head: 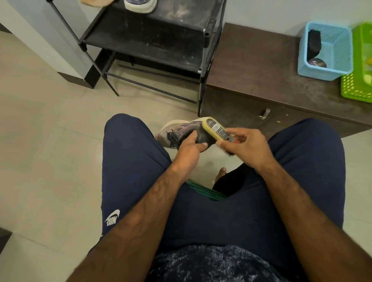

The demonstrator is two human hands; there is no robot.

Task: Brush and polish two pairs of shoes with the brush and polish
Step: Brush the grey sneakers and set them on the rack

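Head camera, looking down over a seated person's lap in dark blue shorts. "What are the hands doing?"

"The left hand [190, 146] grips a grey shoe [181, 130] in front of the brown cabinet [251, 66], near its left front corner. The fingers curl into the shoe's opening and the thumb presses along its side. The toe and black laces point away from the cabinet."

"And the other hand?"

"The right hand [243, 146] is wrapped around a brush [216, 127] with a yellow back and a printed label. The fingers fold over the top. The brush lies against the shoe's heel end, the end nearer the cabinet."

"Where is the polish?"

"A blue basket [338, 54] sits on the cabinet's top, toward its right end. A polish tin [317, 62] lies in the basket's near corner. A dark oblong thing [314, 40] leans against the basket's wall, and I cannot tell what it is. A green basket [354, 88] touches the blue one, farther right on the same top."

"Any other shoes?"

"A black rack [153, 40] stands just beside the cabinet's left side. On the rack's top shelf sit a white-soled shoe [140, 6] and, beside it, a tan shoe [94, 2]. Both are cut off by the picture's upper edge."
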